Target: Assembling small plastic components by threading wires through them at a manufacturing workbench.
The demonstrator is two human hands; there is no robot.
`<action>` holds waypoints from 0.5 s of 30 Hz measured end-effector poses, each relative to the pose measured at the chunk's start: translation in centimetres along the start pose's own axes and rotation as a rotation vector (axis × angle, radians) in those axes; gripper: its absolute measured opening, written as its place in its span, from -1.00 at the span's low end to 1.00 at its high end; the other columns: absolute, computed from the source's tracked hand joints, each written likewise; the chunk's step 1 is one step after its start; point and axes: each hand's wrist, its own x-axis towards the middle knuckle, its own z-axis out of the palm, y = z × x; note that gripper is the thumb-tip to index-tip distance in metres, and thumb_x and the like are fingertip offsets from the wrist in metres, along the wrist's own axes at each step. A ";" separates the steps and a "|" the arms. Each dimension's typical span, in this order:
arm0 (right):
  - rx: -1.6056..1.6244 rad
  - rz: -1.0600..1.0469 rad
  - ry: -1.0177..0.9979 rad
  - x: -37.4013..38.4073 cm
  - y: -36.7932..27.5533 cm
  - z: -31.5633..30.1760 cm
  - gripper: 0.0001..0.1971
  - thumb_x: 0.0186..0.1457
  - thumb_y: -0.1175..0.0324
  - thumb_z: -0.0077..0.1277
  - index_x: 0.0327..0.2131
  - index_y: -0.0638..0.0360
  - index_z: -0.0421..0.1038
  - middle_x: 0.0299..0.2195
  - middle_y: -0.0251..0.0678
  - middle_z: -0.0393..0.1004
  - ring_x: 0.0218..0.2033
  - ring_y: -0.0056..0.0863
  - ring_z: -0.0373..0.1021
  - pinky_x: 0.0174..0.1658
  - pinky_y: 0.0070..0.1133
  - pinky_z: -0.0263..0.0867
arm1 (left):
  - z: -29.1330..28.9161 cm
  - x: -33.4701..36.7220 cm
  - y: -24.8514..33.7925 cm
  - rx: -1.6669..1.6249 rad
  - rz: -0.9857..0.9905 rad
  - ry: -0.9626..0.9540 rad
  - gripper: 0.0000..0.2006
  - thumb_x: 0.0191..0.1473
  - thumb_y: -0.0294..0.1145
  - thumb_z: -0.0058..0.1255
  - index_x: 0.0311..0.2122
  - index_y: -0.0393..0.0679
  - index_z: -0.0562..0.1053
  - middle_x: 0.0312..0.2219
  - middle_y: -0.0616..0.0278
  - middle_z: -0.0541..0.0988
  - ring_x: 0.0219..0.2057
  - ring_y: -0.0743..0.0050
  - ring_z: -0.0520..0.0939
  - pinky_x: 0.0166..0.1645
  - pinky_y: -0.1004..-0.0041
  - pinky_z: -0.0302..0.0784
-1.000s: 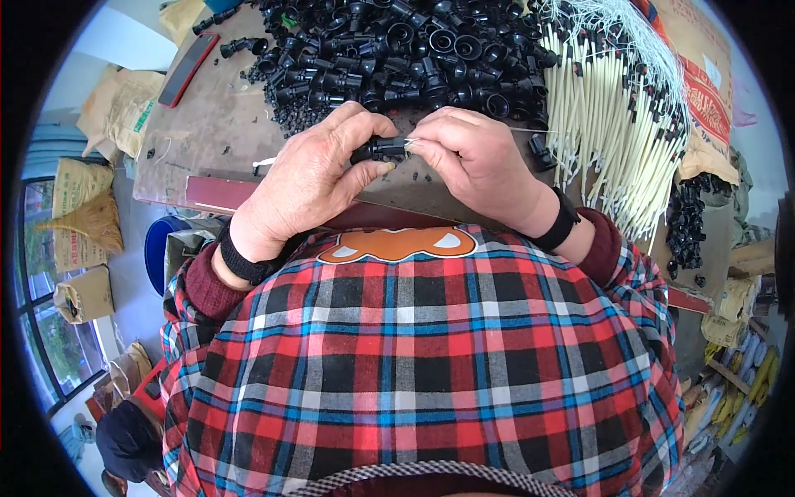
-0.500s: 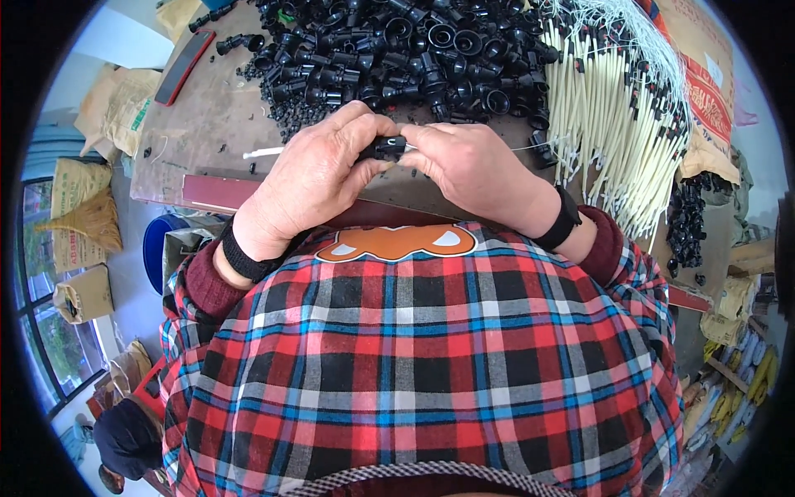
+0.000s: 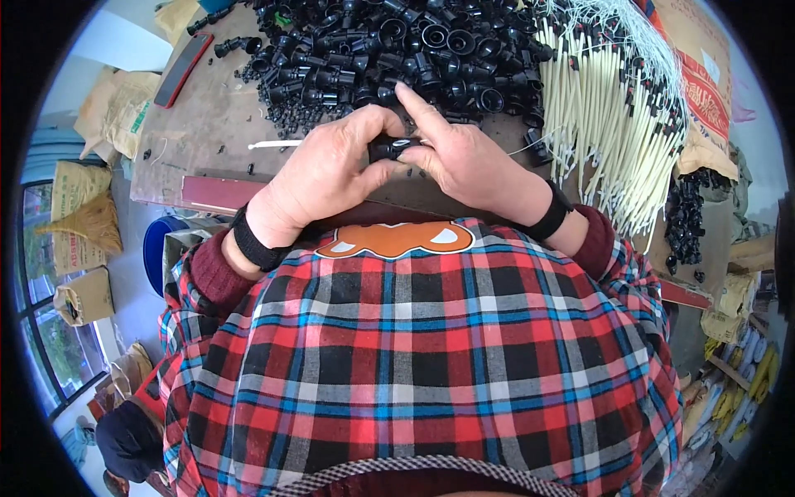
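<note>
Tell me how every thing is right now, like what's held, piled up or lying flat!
Left hand: curled, gripping the black part
Right hand: forefinger stretched out, thumb at the black part
Black part: held, partly hidden
Black pile: loosely heaped
Cream sticks: laid side by side, overlapping
Phone: lying flat
White stick: straight, one end hidden

Right grip (image 3: pixel 474 161): index finger (image 3: pixel 424 109) now straightened toward the black pile (image 3: pixel 364 62); curled in earlier. Left of left grip (image 3: pixel 319 170), more white rod (image 3: pixel 276 144) showing than a second ago.
</note>
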 end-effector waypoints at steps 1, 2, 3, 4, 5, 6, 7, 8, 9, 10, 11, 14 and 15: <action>0.003 -0.001 -0.001 0.0 0.2 0.1 -0.53 0.10 0.43 -0.03 0.10 0.28 0.17 -0.28 0.02 0.47 -0.31 -0.06 0.44 -0.29 -0.39 0.35 | -0.4 -0.1 0.1 -0.046 -0.067 -0.031 -0.76 -0.08 -0.51 0.06 -0.24 -0.22 0.38 -0.37 0.04 0.51 -0.35 0.03 0.56 -0.30 0.27 0.48; -0.024 -0.097 0.021 0.1 0.7 0.1 -0.59 0.09 0.42 -0.02 0.03 0.28 0.22 -0.32 0.01 0.47 -0.33 -0.05 0.43 -0.31 -0.39 0.34 | -0.8 -0.1 0.5 -0.092 -0.134 -0.063 -0.79 -0.07 -0.49 0.05 -0.26 -0.24 0.40 -0.39 0.03 0.53 -0.37 0.03 0.57 -0.31 0.27 0.48; -0.050 -0.195 0.041 0.2 1.1 0.2 -0.64 0.09 0.42 -0.02 -0.03 0.29 0.27 -0.36 -0.01 0.47 -0.34 -0.04 0.43 -0.32 -0.39 0.34 | -1.0 -0.2 0.7 -0.137 -0.202 -0.093 -0.81 -0.06 -0.48 0.05 -0.28 -0.25 0.43 -0.41 0.03 0.54 -0.39 0.04 0.57 -0.32 0.26 0.48; -0.077 -0.292 0.063 0.2 1.2 0.3 -0.70 0.09 0.42 -0.01 -0.09 0.29 0.32 -0.40 -0.02 0.47 -0.36 -0.03 0.43 -0.33 -0.38 0.34 | -1.1 -0.2 0.7 -0.135 -0.207 -0.093 -0.81 -0.06 -0.48 0.05 -0.28 -0.25 0.43 -0.41 0.03 0.54 -0.39 0.04 0.57 -0.32 0.26 0.48; -0.072 -0.294 0.062 0.1 1.3 0.5 -0.70 0.09 0.42 -0.01 -0.09 0.29 0.32 -0.40 -0.02 0.47 -0.36 -0.03 0.43 -0.33 -0.38 0.34 | -1.1 -0.1 0.6 -0.113 -0.205 -0.117 -0.82 -0.06 -0.46 0.04 -0.29 -0.25 0.44 -0.42 0.04 0.55 -0.41 0.04 0.58 -0.33 0.26 0.49; -0.076 -0.270 0.046 0.0 1.4 0.6 -0.74 0.08 0.42 -0.01 -0.14 0.29 0.34 -0.42 -0.02 0.46 -0.37 -0.03 0.42 -0.35 -0.38 0.33 | -1.1 0.0 0.4 -0.091 -0.203 -0.140 -0.83 -0.06 -0.45 0.04 -0.31 -0.26 0.45 -0.44 0.05 0.56 -0.42 0.05 0.59 -0.33 0.26 0.49; -0.080 -0.246 0.031 -0.2 1.3 0.8 -0.77 0.08 0.42 0.00 -0.19 0.29 0.35 -0.45 -0.03 0.44 -0.38 -0.02 0.41 -0.37 -0.37 0.33 | -1.1 0.0 0.3 -0.068 -0.201 -0.164 -0.83 -0.06 -0.43 0.03 -0.32 -0.26 0.47 -0.46 0.06 0.57 -0.43 0.05 0.59 -0.34 0.26 0.50; -0.087 -0.218 0.020 -0.4 1.2 0.8 -0.81 0.07 0.41 0.01 -0.24 0.29 0.36 -0.48 -0.03 0.43 -0.39 -0.02 0.41 -0.38 -0.37 0.32 | -1.0 0.1 0.0 -0.066 -0.199 -0.168 -0.83 -0.06 -0.43 0.03 -0.32 -0.26 0.47 -0.46 0.06 0.57 -0.43 0.05 0.59 -0.34 0.26 0.50; -0.086 -0.218 0.025 -0.5 1.2 0.9 -0.81 0.07 0.41 0.01 -0.24 0.29 0.36 -0.48 -0.03 0.43 -0.39 -0.02 0.41 -0.38 -0.37 0.32 | -0.7 0.0 -0.3 0.052 -0.108 -0.201 -0.82 -0.06 -0.46 0.04 -0.30 -0.26 0.46 -0.46 0.09 0.57 -0.46 0.10 0.59 -0.38 0.30 0.48; -0.097 -0.227 0.025 -0.6 1.3 1.1 -0.84 0.07 0.39 0.00 -0.32 0.28 0.34 -0.52 -0.03 0.42 -0.43 -0.02 0.40 -0.41 -0.34 0.31 | -0.5 -0.1 -0.4 0.169 -0.016 -0.233 -0.81 -0.06 -0.48 0.05 -0.28 -0.26 0.46 -0.46 0.12 0.57 -0.49 0.16 0.58 -0.41 0.33 0.47; -0.108 -0.236 0.025 -0.8 1.3 1.3 -0.84 0.08 0.36 0.00 -0.40 0.27 0.32 -0.55 -0.02 0.41 -0.47 -0.03 0.40 -0.43 -0.31 0.31 | -0.3 -0.1 -0.6 0.285 0.079 -0.264 -0.80 -0.06 -0.50 0.05 -0.26 -0.26 0.46 -0.46 0.15 0.57 -0.51 0.21 0.58 -0.45 0.37 0.45; -0.101 -0.231 0.026 -1.2 1.3 1.3 -0.81 0.08 0.33 -0.01 -0.47 0.25 0.30 -0.58 -0.02 0.40 -0.50 -0.04 0.39 -0.45 -0.29 0.31 | 0.7 -0.1 0.9 0.595 0.188 -0.338 -0.84 -0.09 -0.43 0.04 -0.34 -0.23 0.48 -0.51 0.13 0.57 -0.53 0.20 0.57 -0.42 0.36 0.46; -0.084 -0.215 0.024 -1.3 1.3 1.3 -0.81 0.08 0.32 -0.01 -0.46 0.25 0.31 -0.57 -0.02 0.41 -0.49 -0.04 0.39 -0.44 -0.30 0.31 | 0.8 -0.1 1.3 0.748 0.242 -0.372 -0.85 -0.10 -0.40 0.04 -0.38 -0.21 0.49 -0.53 0.12 0.57 -0.53 0.20 0.57 -0.41 0.35 0.47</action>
